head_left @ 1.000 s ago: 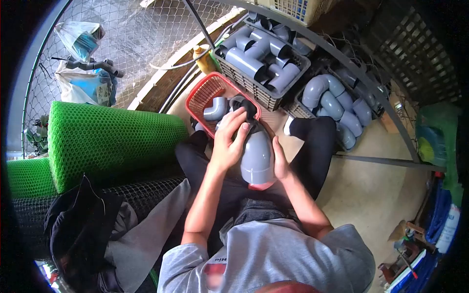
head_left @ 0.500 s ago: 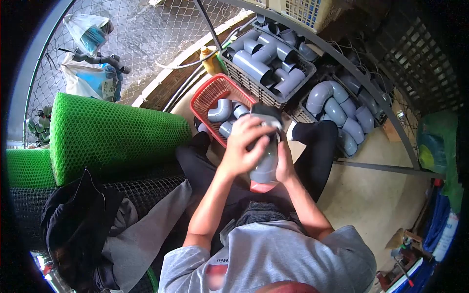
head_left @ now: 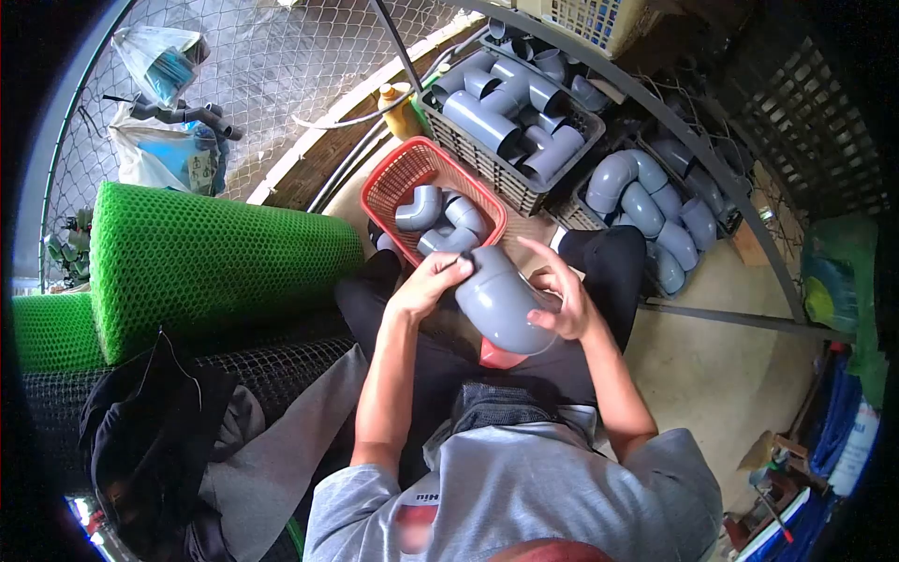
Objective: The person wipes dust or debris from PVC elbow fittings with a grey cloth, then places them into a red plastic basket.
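Observation:
A large grey elbow pipe fitting is held above my lap, its bend toward my body. My left hand is closed on its upper left end, thumb on the rim. At the right side of the elbow, my right hand has its fingers spread, with the thumb right at the fitting's surface. Just beyond my hands stands a red plastic basket with several smaller grey elbows in it. Part of a red object shows beneath the held fitting.
Dark crates full of grey pipe fittings stand beyond the basket. More elbows lie heaped at the right. To the left are a green mesh roll and a dark jacket. A metal frame bar crosses the right side.
My hands have moved apart from their wrap around the fitting, and its bend shows more fully. My right hand's fingers have spread. The black part at its far end is out of sight.

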The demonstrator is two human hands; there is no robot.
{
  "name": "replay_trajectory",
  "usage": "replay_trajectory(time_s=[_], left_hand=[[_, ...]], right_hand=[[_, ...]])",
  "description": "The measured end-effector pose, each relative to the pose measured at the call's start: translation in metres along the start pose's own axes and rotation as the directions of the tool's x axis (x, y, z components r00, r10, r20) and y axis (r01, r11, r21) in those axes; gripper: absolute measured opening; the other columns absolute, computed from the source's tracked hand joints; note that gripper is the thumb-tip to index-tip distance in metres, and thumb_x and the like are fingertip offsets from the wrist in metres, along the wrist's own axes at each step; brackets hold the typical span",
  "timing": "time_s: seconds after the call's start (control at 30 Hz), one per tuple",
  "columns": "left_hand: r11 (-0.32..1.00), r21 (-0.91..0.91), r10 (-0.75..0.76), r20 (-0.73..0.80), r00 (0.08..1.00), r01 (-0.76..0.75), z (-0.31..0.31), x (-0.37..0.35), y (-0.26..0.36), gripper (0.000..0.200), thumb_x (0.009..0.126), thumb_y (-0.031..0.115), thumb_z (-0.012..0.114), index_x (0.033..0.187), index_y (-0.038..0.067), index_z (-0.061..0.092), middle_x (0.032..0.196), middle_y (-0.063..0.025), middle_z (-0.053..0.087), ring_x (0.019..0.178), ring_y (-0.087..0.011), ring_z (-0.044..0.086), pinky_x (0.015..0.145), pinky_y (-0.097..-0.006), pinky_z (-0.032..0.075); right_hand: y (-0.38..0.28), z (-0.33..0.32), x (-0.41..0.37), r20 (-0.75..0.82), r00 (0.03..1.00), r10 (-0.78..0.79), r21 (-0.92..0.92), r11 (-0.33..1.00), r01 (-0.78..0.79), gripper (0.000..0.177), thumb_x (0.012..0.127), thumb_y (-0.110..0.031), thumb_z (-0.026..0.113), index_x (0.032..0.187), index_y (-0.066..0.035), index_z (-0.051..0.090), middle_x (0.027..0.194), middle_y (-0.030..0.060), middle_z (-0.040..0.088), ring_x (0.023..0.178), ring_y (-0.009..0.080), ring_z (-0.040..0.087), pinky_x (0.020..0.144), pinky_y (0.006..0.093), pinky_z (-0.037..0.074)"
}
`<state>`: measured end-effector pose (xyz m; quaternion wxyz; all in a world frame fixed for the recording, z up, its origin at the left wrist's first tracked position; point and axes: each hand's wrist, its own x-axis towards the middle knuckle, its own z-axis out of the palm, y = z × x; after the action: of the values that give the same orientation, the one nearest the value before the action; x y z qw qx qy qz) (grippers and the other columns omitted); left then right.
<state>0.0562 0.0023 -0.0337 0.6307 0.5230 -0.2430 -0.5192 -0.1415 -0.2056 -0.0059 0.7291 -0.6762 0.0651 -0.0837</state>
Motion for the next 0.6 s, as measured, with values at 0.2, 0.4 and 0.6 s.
replay_trajectory(time_s=[0.2,0.4,0.6], left_hand=[[0.966,-0.26,-0.007,0.007,1.0,0.009,0.028,-0.043,0.005,0.063,0.09,0.048,0.076,0.123,-0.005,0.068,0.109,-0.0107,0.074,0.098,-0.0173,0.071,0.089,-0.0324,0.055],[0.86,-0.435,0.014,-0.503,0.864,-0.268,0.064,-0.04,0.051,0.06,0.099,0.047,0.065,0.129,-0.006,0.062,0.113,-0.014,0.073,0.102,-0.0234,0.073,0.092,-0.0378,0.058],[0.961,-0.047,0.201,-0.558,0.806,-0.272,0.071,-0.03,0.05,0.039,0.102,0.036,0.064,0.114,-0.001,0.067,0.103,-0.0056,0.07,0.086,-0.0112,0.065,0.078,-0.0293,0.054]], right_hand=[[-0.022,-0.021,0.041,0.446,0.889,0.099,0.119,0.978,-0.169,0.09,0.08,-0.044,0.082,0.148,0.002,0.046,0.109,0.0151,0.074,0.096,0.018,0.071,0.083,0.0309,0.056],[-0.043,-0.022,0.057,0.172,0.932,-0.32,-0.147,0.927,0.345,0.101,0.073,-0.048,0.092,0.148,0.002,0.046,0.134,0.0175,0.064,0.126,0.0258,0.061,0.111,0.0414,0.045],[0.003,-0.005,0.052,-0.028,0.946,-0.322,-0.264,0.916,0.304,0.096,0.071,-0.035,0.095,0.147,0.0,0.048,0.142,0.0174,0.059,0.135,0.0286,0.054,0.115,0.0411,0.041]])
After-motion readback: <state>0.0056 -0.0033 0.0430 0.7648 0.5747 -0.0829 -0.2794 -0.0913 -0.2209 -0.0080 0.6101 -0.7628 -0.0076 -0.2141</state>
